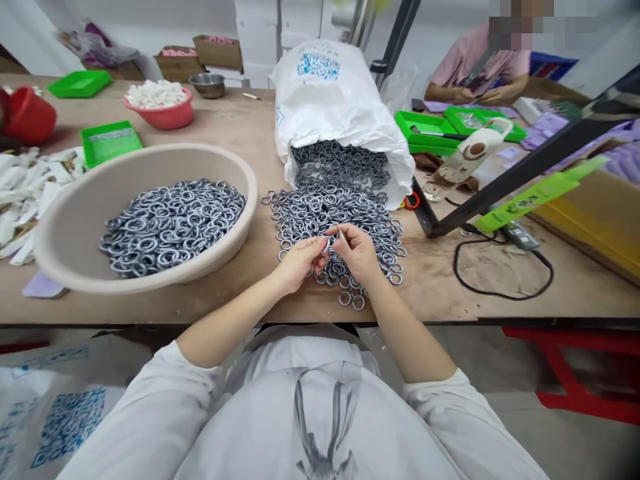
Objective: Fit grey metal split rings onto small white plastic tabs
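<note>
My left hand (302, 264) is closed, pinching a grey ring (327, 245) between thumb and fingers. Against it, my right hand (361, 255) grips a small flat blade-like piece (343, 236) between thumb and forefinger; most of that piece is hidden by the fingers. Both hands hover over the front of a spread pile of grey rings (345, 203). These rings spill from the mouth of a white sack (330, 100) lying on its side behind the hands. On the left, a wide beige basin (55, 230) holds many similar rings.
A wooden table (240, 300) carries everything. Left are white pieces (20, 193), a green tray (111, 143) and a pink bowl (175, 115). On the right stand a slanted black metal bar (500, 177), a black cable (500, 297) and a cardboard box (590, 220). Across sits another person (480, 70).
</note>
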Available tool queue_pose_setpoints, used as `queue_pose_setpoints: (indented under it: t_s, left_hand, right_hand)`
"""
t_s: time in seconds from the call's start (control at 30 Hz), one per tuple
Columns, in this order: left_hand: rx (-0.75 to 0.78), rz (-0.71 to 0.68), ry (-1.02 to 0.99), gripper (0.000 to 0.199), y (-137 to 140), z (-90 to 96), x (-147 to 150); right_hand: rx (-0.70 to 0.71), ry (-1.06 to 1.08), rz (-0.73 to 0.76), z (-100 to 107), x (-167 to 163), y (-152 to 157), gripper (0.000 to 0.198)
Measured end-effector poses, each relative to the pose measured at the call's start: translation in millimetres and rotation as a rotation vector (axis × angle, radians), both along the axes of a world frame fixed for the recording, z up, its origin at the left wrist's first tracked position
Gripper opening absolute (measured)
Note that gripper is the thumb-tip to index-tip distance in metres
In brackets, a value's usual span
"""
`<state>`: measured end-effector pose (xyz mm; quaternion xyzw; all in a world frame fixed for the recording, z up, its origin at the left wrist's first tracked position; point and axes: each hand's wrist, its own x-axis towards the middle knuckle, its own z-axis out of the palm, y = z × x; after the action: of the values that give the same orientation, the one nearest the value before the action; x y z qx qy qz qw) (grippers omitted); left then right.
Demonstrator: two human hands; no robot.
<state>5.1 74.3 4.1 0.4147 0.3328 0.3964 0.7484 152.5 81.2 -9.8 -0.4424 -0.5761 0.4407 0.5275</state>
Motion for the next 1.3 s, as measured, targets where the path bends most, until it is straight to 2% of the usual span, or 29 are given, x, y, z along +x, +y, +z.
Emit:
queue_pose_setpoints:
  t_s: [0.1,0.2,0.3,0.47,0.57,0.67,0.9,1.1,1.3]
  left_hand:
    - [0.028,0.016,-0.012,0.04,1.4,-2.8,-0.6]
    - [0.058,0.011,-0.049,0.042,1.8,-3.0,-3.0]
    - [0.073,0.026,-0.059,0.044,1.4,-3.0,-4.9]
    - [-0.002,0.126,-0.047,0.045,0.8,-5.7,-5.3]
    - [-0.033,0.147,-0.059,0.045,0.6,-6.7,-4.7]
    - [-0.051,0.159,-0.049,0.045,0.6,-7.6,-4.2]
    - [-0.031,0.143,-0.04,0.048,3.7,-10.5,-5.1]
    - [-0.017,0.126,-0.016,0.047,6.4,-6.1,-7.7]
    - [0.058,-0.057,-0.055,0.047,-1.1,-6.6,-7.5]
  right_hand:
    - [-0.052,0.034,0.112,0.8,-4.1,-0.7,0.05]
    - [0.007,-0.008,0.042,3.4,-4.4,-1.8,0.047]
    - [0.153,-0.204,-0.028,5.7,-1.6,-7.8,0.051]
    - [0.381,-0.622,-0.043,4.8,-3.9,-21.2,0.048]
    - [0.432,-0.714,-0.046,3.8,-6.8,-22.5,0.049]
    - [0.424,-0.751,-0.054,4.2,-6.8,-20.9,0.052]
    - [0.379,-0.718,-0.025,4.3,-5.3,-21.0,0.049]
    - [0.181,-0.573,-0.007,2.9,-9.4,-19.1,0.046]
    - [0.109,-0.273,-0.233,10.6,2.5,-12.1,0.052]
